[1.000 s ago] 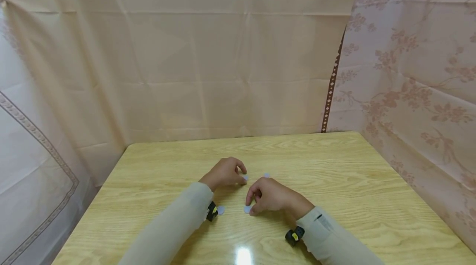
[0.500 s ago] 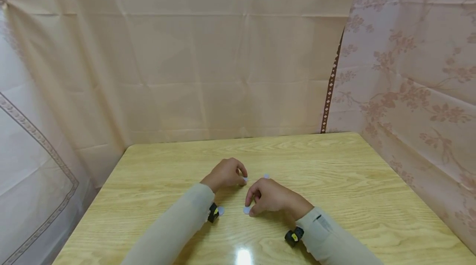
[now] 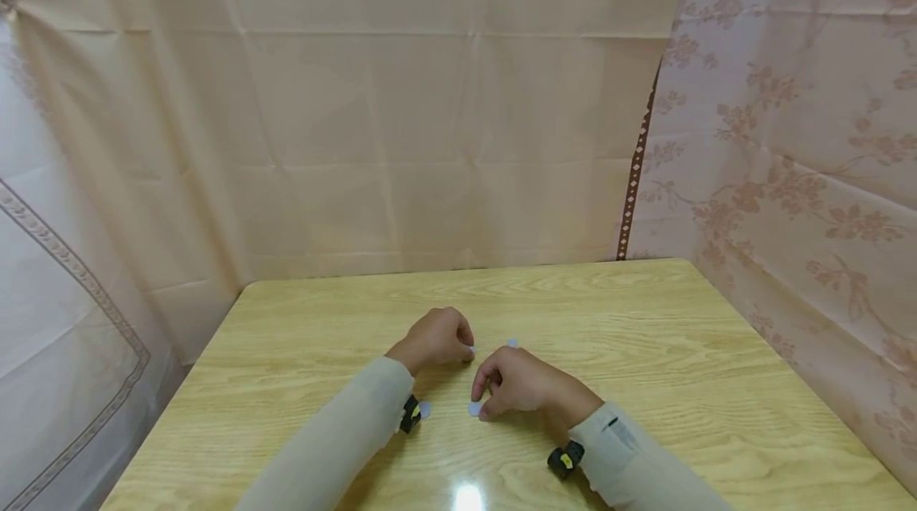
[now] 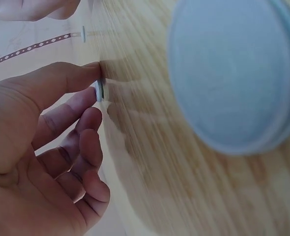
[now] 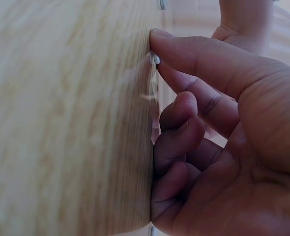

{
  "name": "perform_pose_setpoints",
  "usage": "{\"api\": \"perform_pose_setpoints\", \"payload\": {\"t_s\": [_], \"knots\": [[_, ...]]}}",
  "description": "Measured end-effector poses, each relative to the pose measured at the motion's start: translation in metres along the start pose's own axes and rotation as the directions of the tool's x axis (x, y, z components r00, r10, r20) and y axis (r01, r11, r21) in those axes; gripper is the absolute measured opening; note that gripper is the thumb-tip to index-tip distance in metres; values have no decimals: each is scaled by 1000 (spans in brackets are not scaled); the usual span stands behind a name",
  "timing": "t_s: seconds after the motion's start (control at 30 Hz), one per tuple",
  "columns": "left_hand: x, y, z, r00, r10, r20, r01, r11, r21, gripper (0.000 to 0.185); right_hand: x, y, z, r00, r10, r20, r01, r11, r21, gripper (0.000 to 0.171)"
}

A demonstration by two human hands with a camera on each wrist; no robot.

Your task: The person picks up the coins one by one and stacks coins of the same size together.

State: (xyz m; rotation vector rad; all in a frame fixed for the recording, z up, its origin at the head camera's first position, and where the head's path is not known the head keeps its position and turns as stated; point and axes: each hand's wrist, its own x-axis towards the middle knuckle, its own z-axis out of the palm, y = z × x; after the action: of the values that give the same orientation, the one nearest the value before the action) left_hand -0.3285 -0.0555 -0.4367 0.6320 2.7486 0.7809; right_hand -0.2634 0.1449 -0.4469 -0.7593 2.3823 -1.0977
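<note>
L hand pinched a small pale disc on edge vs the tabletop. R hand, fingers curled, pinched another disc flat. Hands close, not touching. Two more discs: one just beyond R hand, one by L wrist.

I am seeing no readable text, label, brand or number on anything lying on the tabletop.
</note>
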Motion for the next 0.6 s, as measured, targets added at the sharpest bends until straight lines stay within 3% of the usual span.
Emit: {"api": "perform_pose_setpoints", "payload": {"t_s": [0.3,0.6], "knots": [[1,2,-1,1000,8,1,-8,997,73,7,0,0,0,1000,3,2,-3,1000,-9,13],[0,-5,-5,999,-1,-34,3,998,66,8,0,0,0,1000,11,-5,-11,1000,-9,13]]}}
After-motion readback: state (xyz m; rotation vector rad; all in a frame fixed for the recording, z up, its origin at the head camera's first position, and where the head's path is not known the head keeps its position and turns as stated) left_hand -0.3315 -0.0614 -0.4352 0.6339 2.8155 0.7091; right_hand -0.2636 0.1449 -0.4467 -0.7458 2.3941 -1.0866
